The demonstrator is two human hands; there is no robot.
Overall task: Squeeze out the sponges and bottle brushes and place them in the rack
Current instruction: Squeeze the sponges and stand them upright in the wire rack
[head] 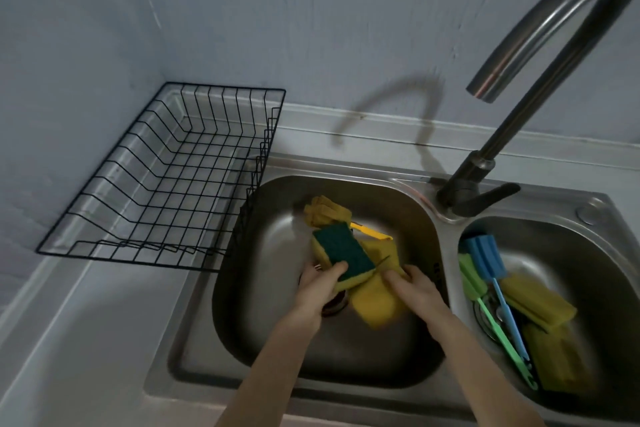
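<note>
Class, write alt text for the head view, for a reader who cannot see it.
Two bare hands work over the left basin of a steel double sink: the left hand holds a green-topped sponge, the right hand a yellow sponge. The right basin holds blue and green brushes and more sponges; the wire rack beside it is empty.

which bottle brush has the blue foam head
The blue bottle brush in the right basin, lying just right of the green bottle brush. The yellow bottle brush lies apart in the left basin.
</note>
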